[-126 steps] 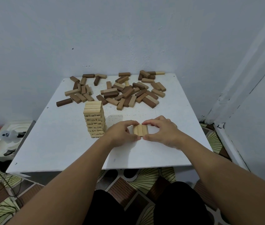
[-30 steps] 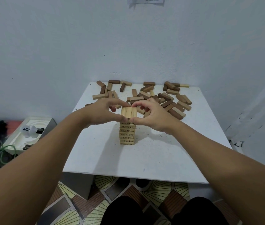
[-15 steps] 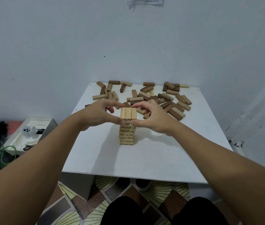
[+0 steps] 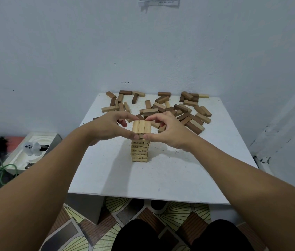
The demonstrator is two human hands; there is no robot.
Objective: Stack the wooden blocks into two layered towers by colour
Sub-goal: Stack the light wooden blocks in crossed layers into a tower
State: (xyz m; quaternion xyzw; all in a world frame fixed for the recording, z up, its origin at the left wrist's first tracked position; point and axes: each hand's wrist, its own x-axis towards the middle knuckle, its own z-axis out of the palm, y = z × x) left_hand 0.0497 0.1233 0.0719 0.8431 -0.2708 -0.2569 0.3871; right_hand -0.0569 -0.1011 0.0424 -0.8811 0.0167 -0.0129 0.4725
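Both hands, left [image 4: 106, 128] and right [image 4: 168, 130], pinch the three-block layer [image 4: 141, 127] atop the pale tower [image 4: 140, 150]; square it to the tower's edges, then release gently.

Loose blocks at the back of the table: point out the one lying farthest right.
The pale block at the back right corner of the table. It lies flat, apart at the pile's right end, paler than the brown blocks beside it.

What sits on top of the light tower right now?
A layer of three light blocks lies side by side on the tower, pinched between the left hand and right hand. The thumbs cover the seam below it.
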